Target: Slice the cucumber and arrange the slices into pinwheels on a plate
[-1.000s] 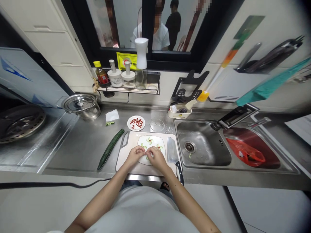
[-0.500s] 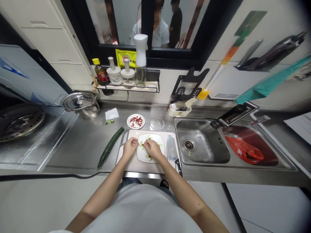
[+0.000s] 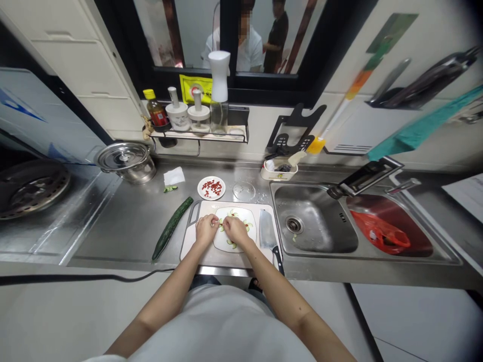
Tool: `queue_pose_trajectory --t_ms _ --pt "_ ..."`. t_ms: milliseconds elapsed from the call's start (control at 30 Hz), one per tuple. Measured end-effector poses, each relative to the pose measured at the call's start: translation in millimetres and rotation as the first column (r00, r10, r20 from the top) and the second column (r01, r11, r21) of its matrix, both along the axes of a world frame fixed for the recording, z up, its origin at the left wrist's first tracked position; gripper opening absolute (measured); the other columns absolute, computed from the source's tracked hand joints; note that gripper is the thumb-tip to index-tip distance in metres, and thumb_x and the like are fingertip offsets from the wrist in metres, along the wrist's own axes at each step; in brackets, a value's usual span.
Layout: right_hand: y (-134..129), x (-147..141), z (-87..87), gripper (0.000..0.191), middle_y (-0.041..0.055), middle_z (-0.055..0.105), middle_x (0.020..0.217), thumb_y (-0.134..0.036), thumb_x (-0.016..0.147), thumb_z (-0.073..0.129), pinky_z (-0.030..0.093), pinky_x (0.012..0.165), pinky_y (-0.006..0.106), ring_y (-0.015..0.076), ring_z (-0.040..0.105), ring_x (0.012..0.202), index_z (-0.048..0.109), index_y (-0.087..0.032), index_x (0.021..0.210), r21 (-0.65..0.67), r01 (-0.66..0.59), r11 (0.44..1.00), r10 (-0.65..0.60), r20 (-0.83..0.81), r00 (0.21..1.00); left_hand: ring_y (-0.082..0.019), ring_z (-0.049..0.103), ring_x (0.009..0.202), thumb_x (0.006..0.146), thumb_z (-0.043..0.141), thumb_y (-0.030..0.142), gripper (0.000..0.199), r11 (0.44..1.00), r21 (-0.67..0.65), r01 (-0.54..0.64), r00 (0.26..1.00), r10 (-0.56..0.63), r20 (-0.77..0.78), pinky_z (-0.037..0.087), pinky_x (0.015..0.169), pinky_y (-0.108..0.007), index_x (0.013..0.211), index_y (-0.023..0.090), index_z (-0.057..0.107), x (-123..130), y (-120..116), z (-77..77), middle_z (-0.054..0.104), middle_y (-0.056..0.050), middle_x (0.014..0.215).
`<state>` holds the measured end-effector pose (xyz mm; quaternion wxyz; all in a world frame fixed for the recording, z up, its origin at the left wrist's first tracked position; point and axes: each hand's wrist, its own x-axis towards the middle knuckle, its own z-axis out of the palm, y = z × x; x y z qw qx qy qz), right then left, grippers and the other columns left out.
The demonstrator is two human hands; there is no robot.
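Observation:
Both hands are over a white square plate point(image 3: 226, 245) that lies on a pale cutting board point(image 3: 211, 259). My left hand point(image 3: 206, 229) is at the plate's left edge, fingertips pinched together; what they hold, if anything, is too small to name. My right hand point(image 3: 235, 230) hovers over the plate's middle with its fingers closed, their tips hidden beneath it. Around them on the plate are thin green-edged cucumber slices point(image 3: 248, 224) in small groups with red bits. A knife point(image 3: 267, 231) rests on the board's right side, its black handle toward me.
Left of the board lies a whole cucumber point(image 3: 171, 230). Behind it stand a small dish of red pieces point(image 3: 211, 188), a white tissue point(image 3: 174, 176) and a lidded steel pot point(image 3: 126, 161). A double sink point(image 3: 320, 251) with a red bag point(image 3: 385, 236) is on the right.
My left hand has shifted slightly right, nearer my right hand, and its fingers have curled more. My right hand stays almost in place over the plate.

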<state>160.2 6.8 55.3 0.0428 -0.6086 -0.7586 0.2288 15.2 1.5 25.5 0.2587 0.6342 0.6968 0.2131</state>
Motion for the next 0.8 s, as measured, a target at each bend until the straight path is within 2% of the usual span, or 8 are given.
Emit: queue_pose_trajectory --t_ms 433,800 --pt "1.9 -2.9 -7.3 0.025 0.0087 0.068 0.097 -0.028 0.095 0.041 0.033 0.072 0.025 0.0175 0.058 0.091 0.064 -0.017 0.095 -0.018 -0.014 1.0 0.016 0.09 0.996 -0.019 0.057 0.093 0.083 0.06 0.031 0.014 0.999 -0.033 0.042 0.996 -0.045 -0.083 0.037 0.087 -0.031 0.091 0.022 0.066 5.4 2.2 -4.7 0.067 -0.004 0.091" --pt "3.6 -3.4 -7.0 0.023 0.0082 0.067 0.096 -0.025 0.093 0.042 0.032 0.071 0.025 0.0175 0.057 0.09 0.063 -0.018 0.096 -0.011 0.011 1.0 -0.01 0.075 0.997 -0.02 0.056 0.091 0.082 0.06 0.031 0.014 0.998 -0.036 0.044 0.992 -0.048 -0.115 0.036 0.085 -0.031 0.091 0.022 0.067 7.0 2.9 -3.0 0.067 -0.003 0.09"
